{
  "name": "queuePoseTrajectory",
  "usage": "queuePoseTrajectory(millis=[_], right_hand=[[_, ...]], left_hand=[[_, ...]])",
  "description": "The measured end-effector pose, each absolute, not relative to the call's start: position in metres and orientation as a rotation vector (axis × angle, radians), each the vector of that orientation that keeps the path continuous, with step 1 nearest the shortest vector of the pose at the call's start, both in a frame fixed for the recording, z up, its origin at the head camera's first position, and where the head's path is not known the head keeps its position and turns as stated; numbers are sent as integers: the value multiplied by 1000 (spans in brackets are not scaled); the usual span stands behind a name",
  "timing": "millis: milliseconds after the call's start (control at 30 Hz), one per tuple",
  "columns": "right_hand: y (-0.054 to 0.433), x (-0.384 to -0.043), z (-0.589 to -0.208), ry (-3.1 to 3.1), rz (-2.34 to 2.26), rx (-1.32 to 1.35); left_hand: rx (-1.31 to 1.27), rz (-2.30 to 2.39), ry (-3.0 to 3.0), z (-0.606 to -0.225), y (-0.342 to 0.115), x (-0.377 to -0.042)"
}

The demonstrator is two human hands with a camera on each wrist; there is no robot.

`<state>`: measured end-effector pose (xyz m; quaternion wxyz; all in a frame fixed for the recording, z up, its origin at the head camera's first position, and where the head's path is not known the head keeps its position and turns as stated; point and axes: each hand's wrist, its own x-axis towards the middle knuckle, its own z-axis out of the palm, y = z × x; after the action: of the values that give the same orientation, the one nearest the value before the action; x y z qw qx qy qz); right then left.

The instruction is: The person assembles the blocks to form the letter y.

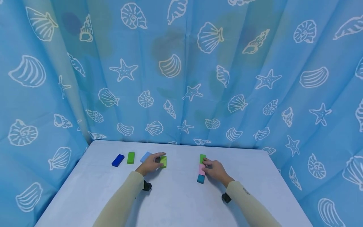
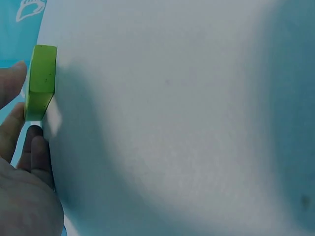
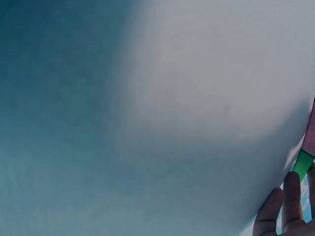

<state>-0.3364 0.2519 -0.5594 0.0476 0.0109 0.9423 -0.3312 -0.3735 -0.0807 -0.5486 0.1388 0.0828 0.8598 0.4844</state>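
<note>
In the head view, my left hand (image 1: 151, 164) is at a yellow-green block (image 1: 164, 161), with the index finger over its far end and the thumb at its near side. The left wrist view shows this block (image 2: 43, 73) close against the fingertips. On the right, a green block (image 1: 202, 158), a pink block (image 1: 201, 169) and a teal block (image 1: 200, 179) form a line. My right hand (image 1: 216, 171) pinches the pink block, its forefinger near the green one and its thumb on the pink side. Fingers partly cover both.
Left of my left hand lie a dark blue block (image 1: 118, 160), a green block (image 1: 131, 158) and a light blue block (image 1: 146, 156), partly hidden by the hand. All rest on a white-covered table (image 1: 178, 201). A blue shell-patterned curtain (image 1: 181, 78) hangs behind and at the sides.
</note>
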Motion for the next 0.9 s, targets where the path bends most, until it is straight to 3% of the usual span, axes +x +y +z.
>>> queuePoseTrajectory(millis=[900], right_hand=[[251, -335, -556, 2870, -1004, 40]], left_hand=[[84, 1563, 2483, -553, -73, -372]])
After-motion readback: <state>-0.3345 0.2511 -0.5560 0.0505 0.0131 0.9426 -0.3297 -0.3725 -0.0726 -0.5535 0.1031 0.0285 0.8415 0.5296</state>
